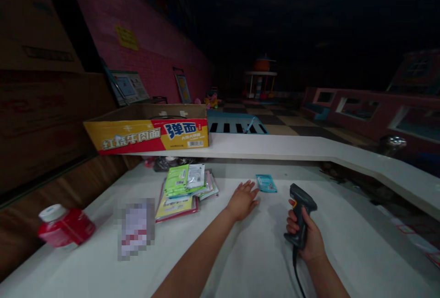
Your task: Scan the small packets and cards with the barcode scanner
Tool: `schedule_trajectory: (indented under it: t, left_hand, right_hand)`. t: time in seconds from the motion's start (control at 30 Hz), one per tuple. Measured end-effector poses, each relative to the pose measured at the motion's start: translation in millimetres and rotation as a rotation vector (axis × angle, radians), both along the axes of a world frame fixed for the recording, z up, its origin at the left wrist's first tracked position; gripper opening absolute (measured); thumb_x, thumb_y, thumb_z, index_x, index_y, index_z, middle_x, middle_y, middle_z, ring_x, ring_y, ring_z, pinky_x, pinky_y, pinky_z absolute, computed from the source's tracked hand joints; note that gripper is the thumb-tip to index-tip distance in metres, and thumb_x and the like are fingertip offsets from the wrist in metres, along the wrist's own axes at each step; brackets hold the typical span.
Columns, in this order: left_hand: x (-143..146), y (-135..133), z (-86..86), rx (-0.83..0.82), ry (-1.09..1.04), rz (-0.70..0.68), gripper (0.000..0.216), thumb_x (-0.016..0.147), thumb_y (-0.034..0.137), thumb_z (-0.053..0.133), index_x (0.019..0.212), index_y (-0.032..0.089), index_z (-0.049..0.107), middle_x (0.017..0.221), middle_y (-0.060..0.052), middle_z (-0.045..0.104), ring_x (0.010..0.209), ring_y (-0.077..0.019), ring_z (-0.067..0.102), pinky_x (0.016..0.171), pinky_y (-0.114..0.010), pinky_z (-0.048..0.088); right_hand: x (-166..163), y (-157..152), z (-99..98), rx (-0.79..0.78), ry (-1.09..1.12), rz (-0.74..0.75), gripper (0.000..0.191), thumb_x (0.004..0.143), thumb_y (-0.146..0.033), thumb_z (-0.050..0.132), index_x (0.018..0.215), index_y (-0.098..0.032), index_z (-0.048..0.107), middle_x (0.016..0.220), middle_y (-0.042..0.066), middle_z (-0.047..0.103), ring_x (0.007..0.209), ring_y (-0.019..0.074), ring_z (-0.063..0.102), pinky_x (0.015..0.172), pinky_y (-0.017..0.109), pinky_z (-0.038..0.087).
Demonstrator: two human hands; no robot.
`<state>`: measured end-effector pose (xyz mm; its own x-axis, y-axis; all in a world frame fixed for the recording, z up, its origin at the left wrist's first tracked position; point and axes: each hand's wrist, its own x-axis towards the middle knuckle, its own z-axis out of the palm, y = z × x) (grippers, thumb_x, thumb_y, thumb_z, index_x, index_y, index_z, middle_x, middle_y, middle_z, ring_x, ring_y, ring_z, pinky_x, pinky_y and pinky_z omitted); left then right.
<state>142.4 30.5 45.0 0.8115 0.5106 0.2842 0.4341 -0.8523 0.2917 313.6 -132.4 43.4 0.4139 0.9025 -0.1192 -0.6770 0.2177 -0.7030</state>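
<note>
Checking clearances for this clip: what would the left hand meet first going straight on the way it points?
Most likely the small blue sachet, lying just ahead of the left hand on the white counter; hand height is unclear, so it might pass above.

- A dark grey scanner (303,197) shows an orange-yellow trigger (294,203) and a black cord (295,266).
- A light-blue sachet (266,183) shows white print against a white counter (261,261).
- Stacked packets (178,181) mix bright green, silvery white, pale pink and yellow edged in red.
- A carton (154,133) pairs yellow and red with blue and white lettering.
- A bottle (68,229) appears in red beneath a white cap (52,213).
- Checked floor tiles (275,119) alternate dark and tan beside a pink, brick-patterned wall (147,64).
</note>
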Motion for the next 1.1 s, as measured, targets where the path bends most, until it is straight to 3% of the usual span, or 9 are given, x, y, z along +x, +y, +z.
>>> schedule_trajectory:
  t: [0.13,0.23,0.3,0.4,0.5,0.63,0.9,1.1]
  left_hand:
    - [-55,-14,27.0,0.073,-0.121,0.113,0.038,0.088,0.029,0.053,0.125,0.023,0.059,0.134,-0.012,0.055,0.129,-0.0286,0.046,0.109,-0.048,0.035]
    - [-100,-20,55.3,0.163,-0.182,0.335,0.031,0.088,0.024,0.05,0.116,0.021,0.064,0.115,-0.012,0.062,0.114,-0.0292,0.053,0.1,-0.047,0.04]
    - [-128,-20,72.3,0.232,-0.218,0.573,0.029,0.088,0.025,0.049,0.112,0.02,0.065,0.113,-0.013,0.061,0.111,-0.0308,0.053,0.097,-0.047,0.041]
    - [-162,-13,87.9,0.266,-0.291,1.05,0.037,0.087,0.031,0.051,0.119,0.016,0.062,0.116,-0.018,0.058,0.113,-0.0347,0.051,0.095,-0.048,0.041]
    - [-183,-3,92.2,0.11,-0.234,1.334,0.051,0.082,0.047,0.058,0.116,0.009,0.061,0.113,-0.024,0.06,0.112,-0.0391,0.053,0.089,-0.048,0.043]
    - [-194,5,92.2,-0.124,-0.161,1.334,0.056,0.077,0.059,0.059,0.106,0.011,0.065,0.11,-0.023,0.066,0.107,-0.0395,0.059,0.084,-0.045,0.045]
    - [-202,14,95.4,-0.123,-0.167,1.301,0.048,0.072,0.057,0.065,0.098,0.016,0.069,0.105,-0.019,0.07,0.105,-0.0348,0.064,0.083,-0.039,0.047]
    - [-209,20,93.3,-0.151,-0.274,1.291,0.038,0.068,0.05,0.072,0.087,0.017,0.067,0.098,-0.018,0.071,0.101,-0.036,0.066,0.08,-0.04,0.049]
  right_hand:
    - [2,-3,-4.3,-0.008,0.018,0.097,0.042,0.071,-0.043,0.077,0.104,-0.02,0.064,0.064,-0.005,0.045,0.046,0.0062,0.037,0.039,0.018,0.036]
    - [3,-5,-7.2,-0.017,0.012,0.124,0.041,0.072,-0.04,0.076,0.104,-0.019,0.065,0.064,-0.005,0.047,0.045,0.0068,0.038,0.038,0.018,0.036]
    - [3,-7,-8.1,-0.008,0.012,0.121,0.038,0.072,-0.039,0.076,0.103,-0.02,0.065,0.063,-0.005,0.047,0.045,0.007,0.039,0.038,0.018,0.037]
    - [3,-8,-8.8,0.0,0.005,0.099,0.037,0.072,-0.039,0.076,0.101,-0.02,0.065,0.063,-0.005,0.048,0.046,0.0076,0.04,0.039,0.019,0.038]
    - [3,-8,-9.6,0.005,0.003,0.076,0.039,0.069,-0.04,0.078,0.1,-0.019,0.064,0.062,-0.005,0.048,0.046,0.0077,0.042,0.04,0.019,0.039]
    - [4,-7,-11.0,0.016,-0.005,0.066,0.041,0.067,-0.042,0.079,0.098,-0.02,0.063,0.061,-0.005,0.048,0.046,0.0077,0.042,0.039,0.019,0.04]
    - [6,-2,-15.5,0.051,0.075,0.073,0.049,0.063,-0.038,0.083,0.101,-0.016,0.062,0.059,-0.005,0.052,0.045,0.0054,0.044,0.041,0.015,0.039]
    - [9,-1,-17.6,0.055,0.082,0.082,0.044,0.067,-0.038,0.08,0.101,-0.017,0.062,0.06,-0.005,0.053,0.045,0.0054,0.045,0.041,0.015,0.039]
